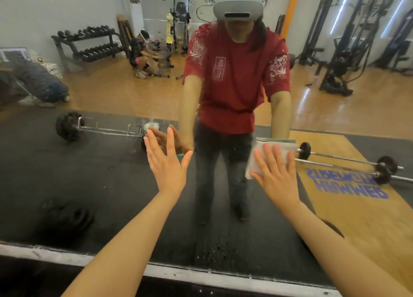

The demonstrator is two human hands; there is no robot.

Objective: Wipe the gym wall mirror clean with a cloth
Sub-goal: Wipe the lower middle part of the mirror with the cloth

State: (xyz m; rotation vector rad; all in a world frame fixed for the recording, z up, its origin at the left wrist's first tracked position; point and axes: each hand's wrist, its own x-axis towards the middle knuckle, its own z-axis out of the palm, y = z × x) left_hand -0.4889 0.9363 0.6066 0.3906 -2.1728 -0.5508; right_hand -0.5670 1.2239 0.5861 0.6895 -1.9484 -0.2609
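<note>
- I am pressing my right hand [274,173], fingers straight, flat on the white cloth [263,153] against the mirror [100,173], right of centre
- I am laying my left hand [166,162] open on the glass, holding nothing
- Water droplets [220,252] are speckling the mirror's lower edge

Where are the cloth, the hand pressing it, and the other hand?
cloth [259,157]: head view, bare white left part.
right hand [276,176]: head view, back of hand, flat on cloth.
left hand [166,162]: head view, back of hand.
</note>
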